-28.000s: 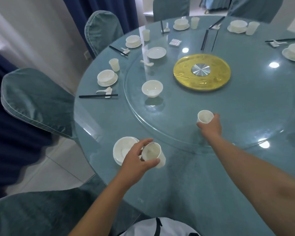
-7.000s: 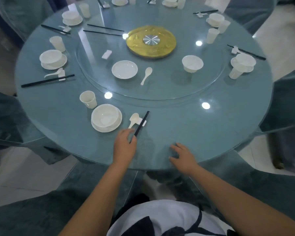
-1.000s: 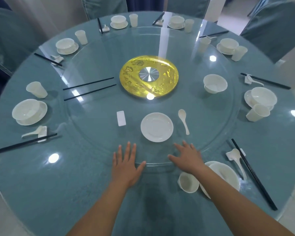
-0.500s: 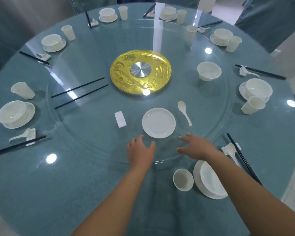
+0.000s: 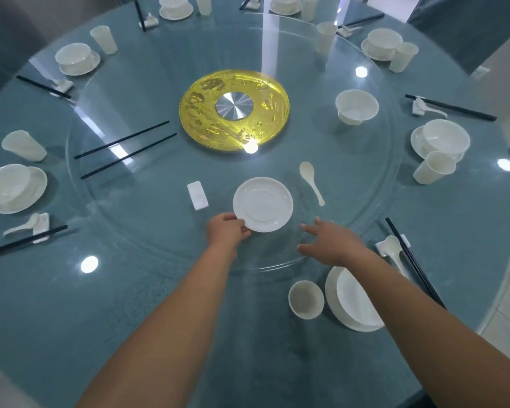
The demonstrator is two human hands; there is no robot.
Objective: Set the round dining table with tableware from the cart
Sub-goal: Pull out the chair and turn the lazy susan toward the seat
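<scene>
Teal tabletop (image 5: 71,304) fills the frame, with a glass turntable (image 5: 147,231) on it. At centre a white saucer (image 5: 263,204) lies on the glass; the left hand (image 5: 226,231) pinches its lower-left rim. To the saucer's lower right the right hand (image 5: 331,244) hovers, fingers spread, holding nothing, so the left hand is nearer.

— Where am I working?
— A restaurant banquet room: my round surface (image 5: 71,304) carries a glass turntable (image 5: 159,231), identical place settings ring it, and a covered chair (image 5: 465,28) stands at two o'clock.
</scene>
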